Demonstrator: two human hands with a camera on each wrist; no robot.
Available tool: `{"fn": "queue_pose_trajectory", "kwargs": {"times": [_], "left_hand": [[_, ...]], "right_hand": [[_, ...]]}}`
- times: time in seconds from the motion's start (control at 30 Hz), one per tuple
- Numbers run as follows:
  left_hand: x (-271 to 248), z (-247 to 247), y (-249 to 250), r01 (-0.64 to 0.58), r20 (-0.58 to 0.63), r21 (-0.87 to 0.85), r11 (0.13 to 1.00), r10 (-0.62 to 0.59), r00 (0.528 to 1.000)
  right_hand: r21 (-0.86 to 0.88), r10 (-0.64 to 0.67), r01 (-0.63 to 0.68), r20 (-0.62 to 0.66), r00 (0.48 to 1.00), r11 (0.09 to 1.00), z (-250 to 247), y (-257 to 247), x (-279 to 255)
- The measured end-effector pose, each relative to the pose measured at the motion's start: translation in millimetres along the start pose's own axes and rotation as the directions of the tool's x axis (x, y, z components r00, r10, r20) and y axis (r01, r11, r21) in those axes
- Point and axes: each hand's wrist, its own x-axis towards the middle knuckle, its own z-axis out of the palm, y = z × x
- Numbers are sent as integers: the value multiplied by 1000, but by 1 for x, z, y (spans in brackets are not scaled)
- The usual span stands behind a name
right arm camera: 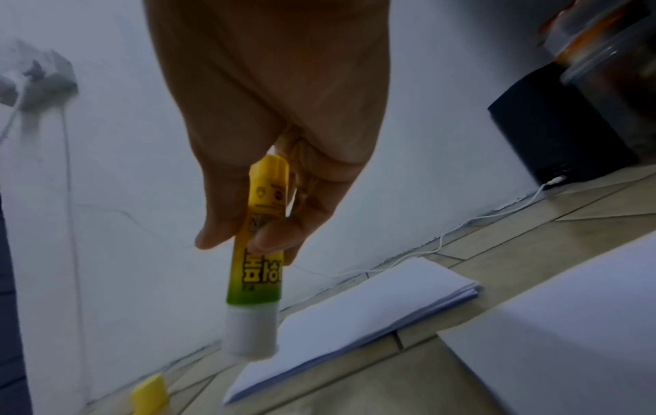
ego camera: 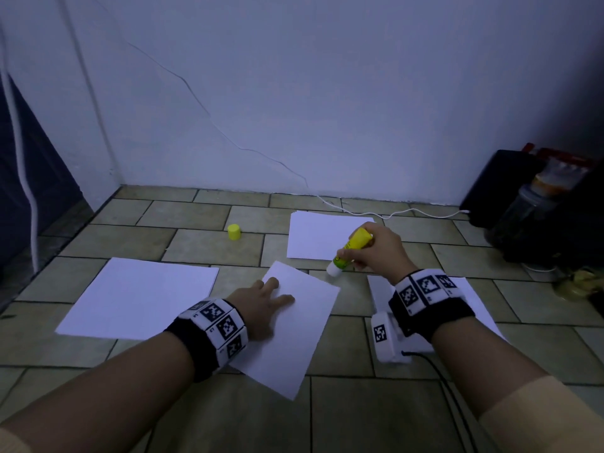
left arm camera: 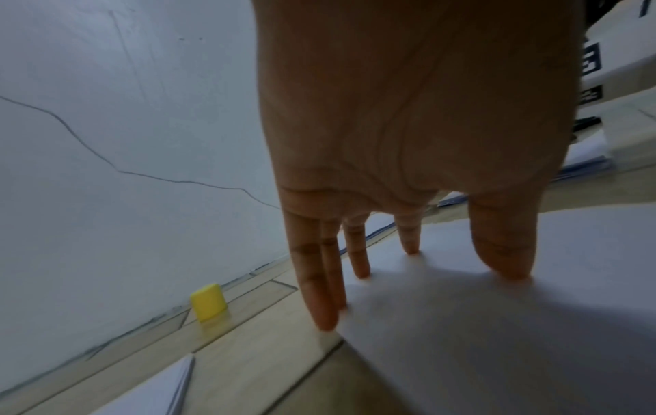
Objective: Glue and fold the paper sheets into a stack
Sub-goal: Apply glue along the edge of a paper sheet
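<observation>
On a tiled floor (ego camera: 209,243) by a cracked white wall (ego camera: 327,93), the left hand (ego camera: 261,308) presses flat-fingered on a paper sheet (ego camera: 294,338) while the right hand's (ego camera: 379,253) grip holds an uncapped glue stick (ego camera: 351,251).

The room is dim, with a cold bluish cast on the wall (ego camera: 327,93). Head view bends at its edges. A soft shadow falls under the left hand (left arm camera: 408,126) on the paper (left arm camera: 497,337). The glue stick (right arm camera: 257,252) is blurred, its surroundings smeared.
</observation>
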Motion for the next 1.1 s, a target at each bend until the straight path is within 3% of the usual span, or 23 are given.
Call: {"fn": "queue_pose_trajectory", "kwargs": {"times": [0.27,0.4,0.63,0.83,1.1], "left_hand": [[-1,1,-1,5,-109,-51,999,-11,994],[5,6,3,30,-101,-157,987,-46,994],[7,7,2,47,-96,-152,987,-62,993],[9,1,-4,66,-115,-169,983,-87,990],[9,-6,-3,62,-151,-56,997,-70,986]], "right_hand": [[-135,60,-53,50,997,989,42,0,25],[-219,12,21,147,989,976,64,-15,25],[-279,-98,185,300,949,942,98,-30,28],[-447,-73,284,432,899,848,86,-37,22],[-506,-78,371,509,857,778,42,-9,-19]]}}
